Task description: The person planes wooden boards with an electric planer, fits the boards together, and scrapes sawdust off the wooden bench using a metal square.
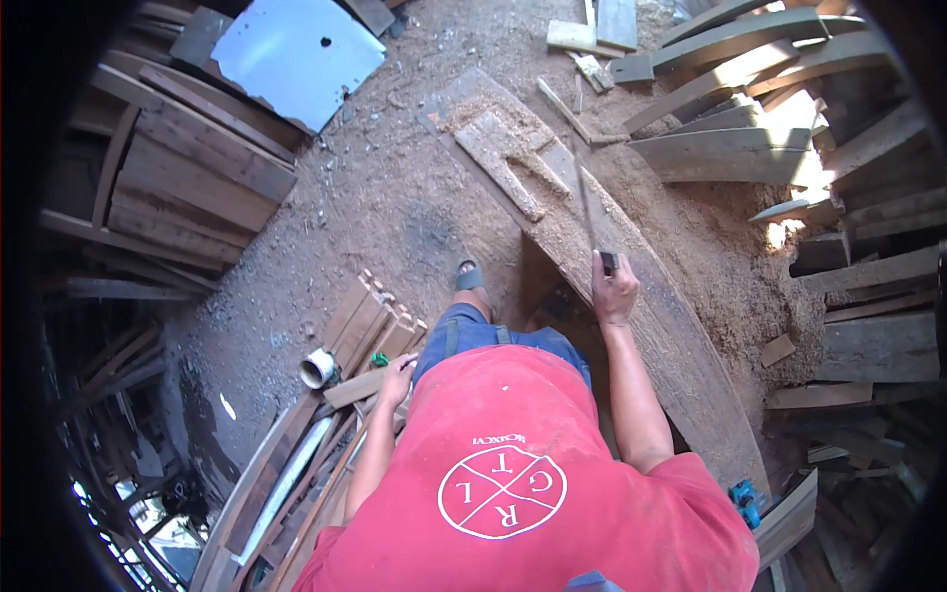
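My right hand [615,288] is closed around the dark handle of a long, thin-bladed tool [584,197], perhaps a saw seen edge-on. It is over a long wooden bench board [681,340] strewn with sawdust. The blade points away from me, beside a pale wooden piece [496,168] with a slot cut in it, which lies at the board's far end. Lower and to the left, my left hand [396,380] rests by the ends of stacked wood strips [360,321], its fingers apparently loose and apart, with no tool visible in it.
An open can [317,369] stands beside the strips, near a small green object [379,359]. Curved planks [720,153] pile up at right, more timber [187,178] at left. A pale metal sheet [296,59] lies at upper left. A blue tool [745,503] sits at the board's near end.
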A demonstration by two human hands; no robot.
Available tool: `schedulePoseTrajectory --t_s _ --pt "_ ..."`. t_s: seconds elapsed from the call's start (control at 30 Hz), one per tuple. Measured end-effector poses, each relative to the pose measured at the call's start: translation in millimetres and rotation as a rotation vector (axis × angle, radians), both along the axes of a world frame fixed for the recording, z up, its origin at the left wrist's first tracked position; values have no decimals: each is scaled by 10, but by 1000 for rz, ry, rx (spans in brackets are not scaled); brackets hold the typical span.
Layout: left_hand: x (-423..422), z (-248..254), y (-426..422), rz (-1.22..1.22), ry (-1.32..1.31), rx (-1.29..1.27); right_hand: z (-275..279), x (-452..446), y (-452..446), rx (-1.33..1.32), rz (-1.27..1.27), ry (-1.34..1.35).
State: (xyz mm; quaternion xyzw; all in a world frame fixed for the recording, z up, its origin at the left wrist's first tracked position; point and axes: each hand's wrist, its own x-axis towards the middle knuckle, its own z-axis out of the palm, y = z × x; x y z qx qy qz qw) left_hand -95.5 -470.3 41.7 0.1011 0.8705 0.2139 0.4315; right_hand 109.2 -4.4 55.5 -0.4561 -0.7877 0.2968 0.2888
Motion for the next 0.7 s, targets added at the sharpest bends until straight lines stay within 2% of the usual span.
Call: schedulePoseTrajectory --t_s 0.17,0.23,0.37,0.43,0.5,0.57,0.63,0.7 --pt "-627 412 1331 -37 147 257 355 -405 -130 -67 136 63" --pt "-906 433 1783 -183 202 427 446 -563 -36 -83 155 150" --pt "-1393 519 2428 -346 246 423 570 -806 252 -1 112 47" --pt "-1579 544 2641 -212 -48 472 755 -991 219 1 144 -52" --pt "-1711 628 2828 -296 -107 535 830 -1291 54 26 123 -50" --pt "-1744 884 3063 -240 -553 704 827 -1654 -161 86 153 -35" --pt "-1780 814 3202 -328 -577 759 810 -2059 -406 81 184 -59" --pt "-1900 780 3227 -396 -616 810 861 -2390 -655 97 313 37"
